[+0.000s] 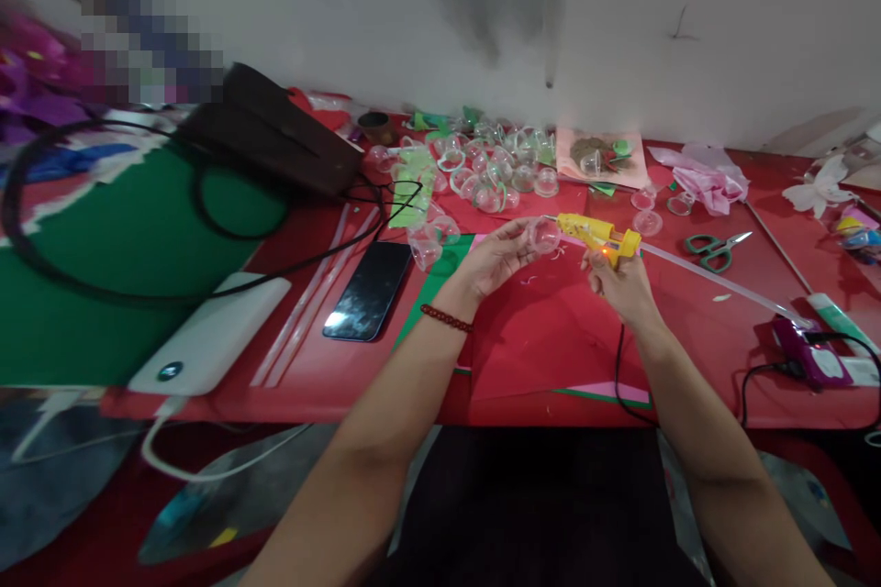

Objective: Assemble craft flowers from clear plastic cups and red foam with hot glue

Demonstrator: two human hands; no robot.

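My left hand [501,259] holds a small clear plastic cup [544,236] by its side, fingers closed around it. A yellow hot glue gun [593,231] is gripped in my right hand [616,280], with an orange light glowing near its trigger. The gun's nozzle points left and is close to the cup's rim; I cannot tell whether they touch. From the back of the gun a long glue stick [716,280] sticks out to the right. Red paper sheets [551,339] lie below both hands.
Many clear cups [492,170] are heaped at the back. Scissors [716,249] lie to the right, near a purple device [812,355] with cables. On the left are a phone [368,291], spare glue sticks [313,303], a white power bank [213,335] and a dark box [275,133] with a looping black cable.
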